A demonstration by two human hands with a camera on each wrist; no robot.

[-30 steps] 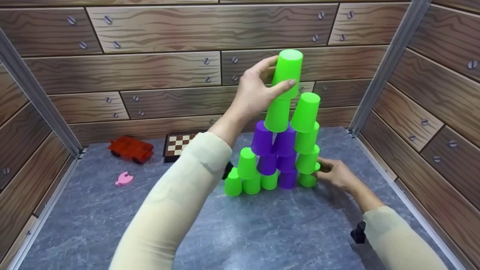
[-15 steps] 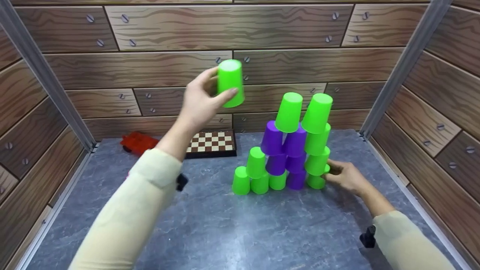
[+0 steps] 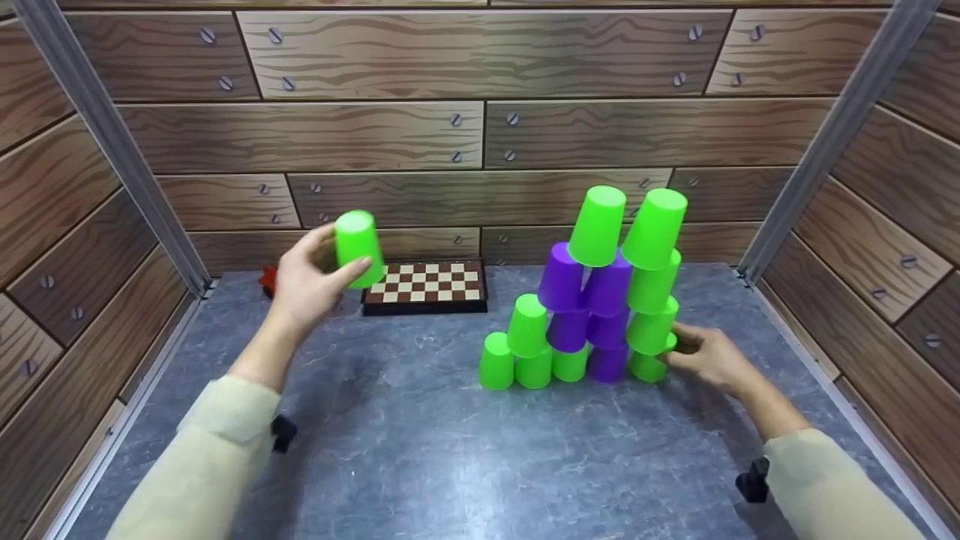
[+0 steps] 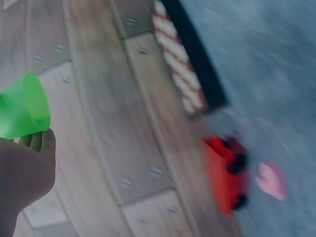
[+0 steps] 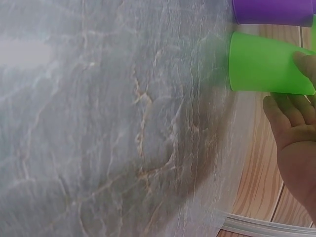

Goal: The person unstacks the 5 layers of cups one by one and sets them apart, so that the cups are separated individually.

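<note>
My left hand [image 3: 330, 259] is raised over the left of the table and grips one green cup [image 3: 358, 246] upside down, thumb in front and fingers behind. In the left wrist view that same green cup [image 4: 22, 106] sits above my left hand [image 4: 27, 168]. A leaning pyramid of green and purple cups [image 3: 592, 300] stands right of centre. At its right foot, my right hand [image 3: 675, 351] holds the bottom-right green cup [image 3: 646, 367]. Up close, this green cup [image 5: 266, 64] lies between thumb and fingers of my right hand [image 5: 296, 118], under a purple cup [image 5: 271, 12].
A small chessboard [image 3: 425, 285] lies at the back wall, left of the pyramid. A red toy car [image 4: 227, 173] and a pink piece [image 4: 270, 180] lie at the back left, the car mostly hidden behind my left hand in the head view. Wood-pattern walls [image 3: 480, 135] enclose the grey table [image 3: 450, 465].
My left hand lifted the top green cup off the pyramid and carried it left and down, away from the stack. My right hand stayed at the bottom-right cup.
</note>
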